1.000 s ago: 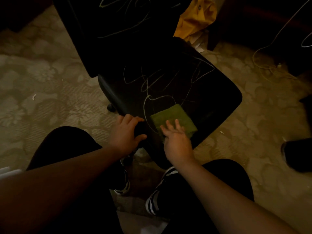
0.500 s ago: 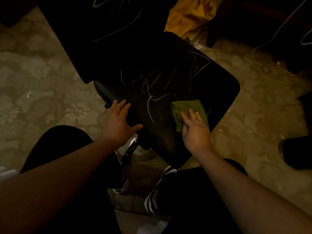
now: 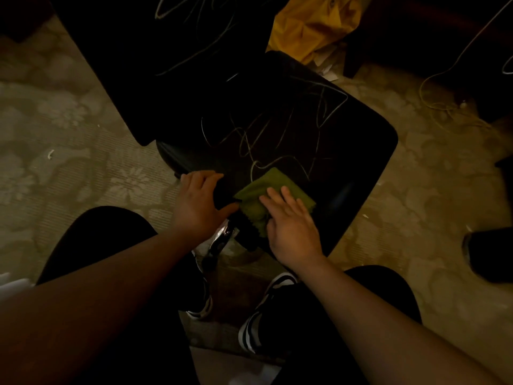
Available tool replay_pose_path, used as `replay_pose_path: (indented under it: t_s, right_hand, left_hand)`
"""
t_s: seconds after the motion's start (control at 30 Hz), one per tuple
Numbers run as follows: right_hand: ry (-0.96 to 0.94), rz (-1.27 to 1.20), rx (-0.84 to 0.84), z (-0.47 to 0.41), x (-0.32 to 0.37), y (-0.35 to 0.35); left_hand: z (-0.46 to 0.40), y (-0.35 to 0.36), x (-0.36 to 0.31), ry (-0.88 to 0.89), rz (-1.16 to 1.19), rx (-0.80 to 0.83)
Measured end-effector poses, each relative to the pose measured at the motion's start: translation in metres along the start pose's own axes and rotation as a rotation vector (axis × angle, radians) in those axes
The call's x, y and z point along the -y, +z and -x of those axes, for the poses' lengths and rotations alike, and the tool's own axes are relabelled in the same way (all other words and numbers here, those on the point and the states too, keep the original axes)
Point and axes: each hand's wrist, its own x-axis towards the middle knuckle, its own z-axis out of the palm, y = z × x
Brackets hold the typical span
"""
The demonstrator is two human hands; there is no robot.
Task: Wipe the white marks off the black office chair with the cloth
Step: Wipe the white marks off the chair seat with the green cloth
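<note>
My right hand [image 3: 291, 220] lies flat on the green cloth [image 3: 266, 198], fingers [image 3: 288, 197] straight and slightly fanned, palm pressing the fabric down rather than pinching it. The cloth sits on the near corner of the seat of the black office chair [image 3: 319, 151], folded into a rough square, one corner pointing toward the backrest and its near edge trailing over the seat's front rim. My left hand [image 3: 198, 202] is just beside it on the seat's near left edge, fingers curled loosely over the rim and the thumb stretched out toward the cloth, almost touching it. White marks [image 3: 277, 134] loop across the seat beyond the cloth, the closest curl running right up to the cloth's far corner, and more scribbles cross the backrest. Below the seat edge, between my hands, a shiny metal part of the chair's base [image 3: 222, 234] catches the light. My knees in dark trousers frame the near side of the chair, with striped shoes [image 3: 249, 326] underneath. Past the chair's far corner lies a crumpled yellow bag [image 3: 313, 26] on the patterned carpet [image 3: 83, 168].
</note>
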Motion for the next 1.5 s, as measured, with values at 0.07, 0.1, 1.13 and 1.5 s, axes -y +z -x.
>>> replay_pose_path:
  t_s: [0.07, 0.1, 1.13, 1.5]
  right_hand:
    - [0.08, -0.004, -0.041, -0.003, -0.012, -0.005]
    - [0.143, -0.004, -0.063, -0.006, -0.019, -0.008]
    - [0.368, 0.054, -0.032, -0.058, -0.024, -0.018]
    - [0.016, 0.108, 0.012, -0.058, -0.019, -0.011]
  left_hand:
    - [-0.007, -0.005, 0.005, -0.025, 0.008, 0.01]
    - [-0.01, -0.005, 0.006, -0.046, 0.004, 0.027]
    - [0.005, 0.006, -0.016, 0.004, -0.083, 0.021]
    - [-0.011, -0.001, 0.004, -0.086, -0.056, -0.012]
